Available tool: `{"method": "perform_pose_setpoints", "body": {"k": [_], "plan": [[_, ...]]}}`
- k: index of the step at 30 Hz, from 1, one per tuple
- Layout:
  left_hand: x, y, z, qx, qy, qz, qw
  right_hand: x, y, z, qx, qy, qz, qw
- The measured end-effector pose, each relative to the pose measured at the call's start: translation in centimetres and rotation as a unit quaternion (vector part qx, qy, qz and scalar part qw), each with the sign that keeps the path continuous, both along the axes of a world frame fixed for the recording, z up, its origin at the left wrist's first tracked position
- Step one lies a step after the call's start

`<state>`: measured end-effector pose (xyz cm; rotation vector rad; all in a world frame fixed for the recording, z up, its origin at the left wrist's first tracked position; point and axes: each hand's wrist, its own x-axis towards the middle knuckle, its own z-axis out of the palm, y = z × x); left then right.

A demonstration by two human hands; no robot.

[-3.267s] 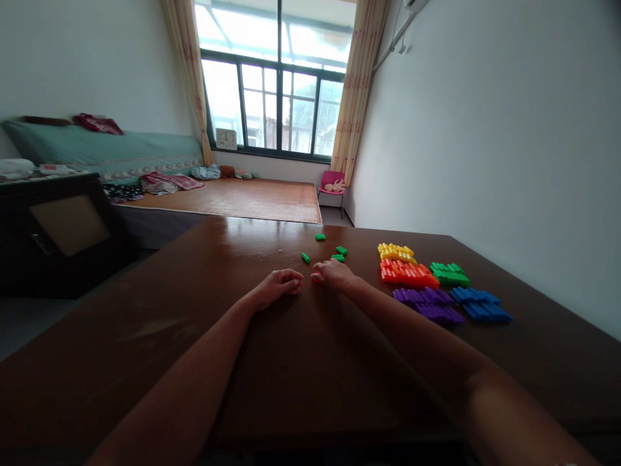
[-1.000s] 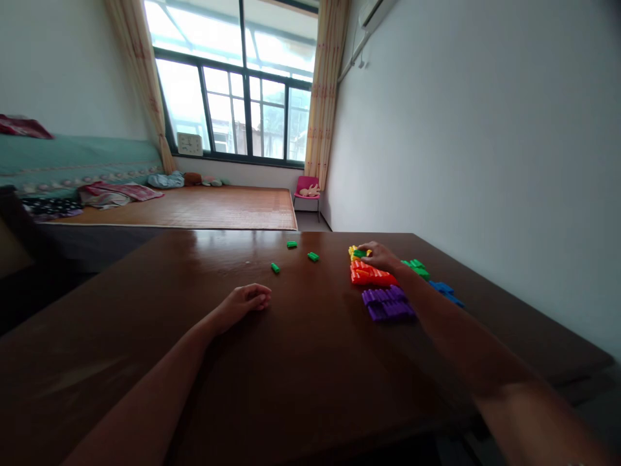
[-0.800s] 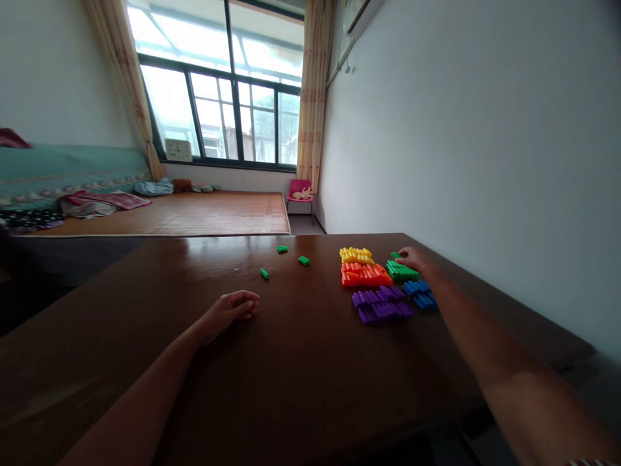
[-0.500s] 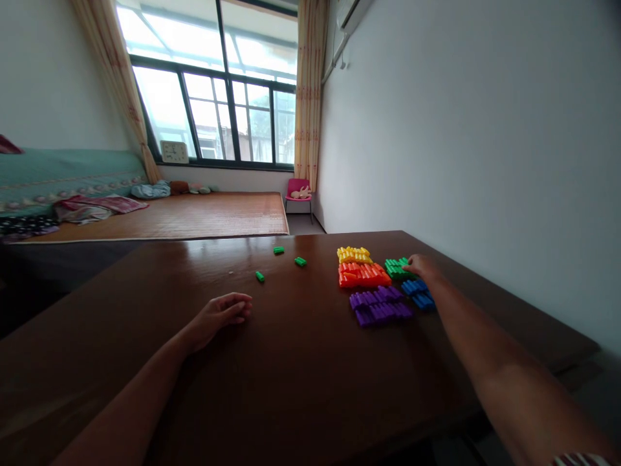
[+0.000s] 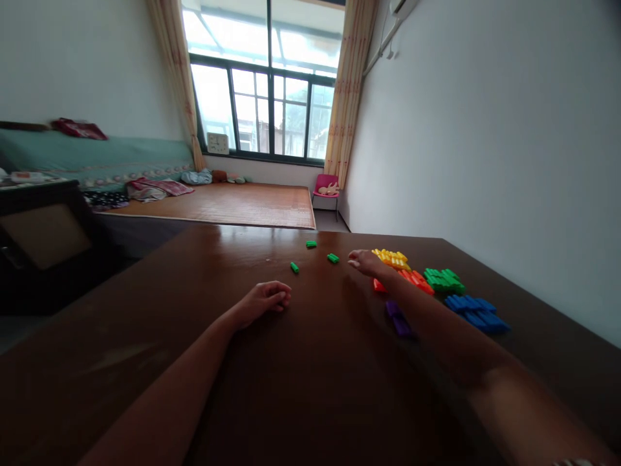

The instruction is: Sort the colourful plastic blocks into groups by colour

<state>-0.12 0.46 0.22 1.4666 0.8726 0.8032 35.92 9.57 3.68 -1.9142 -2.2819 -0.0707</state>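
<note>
Resting my left hand (image 5: 264,303) on the table (image 5: 310,369), fingers curled loosely, can't tell if closed. Three loose green pieces (image 5: 332,258) lie beyond it, rightward. My right hand (image 5: 363,262) hovers next, grip unclear, beside the yellow stack (image 5: 395,260); green stack (image 5: 445,281) further right, blue stack (image 5: 478,314) nearer.

At twelve o'clock from the person there are three loose green pieces (image 5: 332,258). Toward two o'clock there are five single-colour groups (image 5: 444,280). Hands (image 5: 262,300) are two.
</note>
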Motion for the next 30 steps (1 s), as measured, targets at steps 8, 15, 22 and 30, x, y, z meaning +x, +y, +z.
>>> {"method": "perform_pose_setpoints", "body": {"k": [8, 15, 22, 30], "plan": [[0.0, 0.5, -1.0, -0.019, -0.040, -0.013, 0.999, -6.6, 4.1, -2.4, -0.022, -0.046, -0.066, 0.997], [-0.1, 0.3, -0.4, -0.016, -0.025, -0.015, 0.999, -4.6, 0.6, -1.4, -0.015, -0.039, -0.037, 0.998], [-0.2, 0.3, 0.5, -0.010, 0.029, 0.006, 0.999, 8.4, -3.4, 2.9, 0.044, 0.071, -0.087, 0.993], [0.1, 0.2, 1.5, -0.031, 0.059, 0.053, 0.996, 25.4, -5.8, 3.4, 0.038, 0.065, -0.302, 0.950]]}}
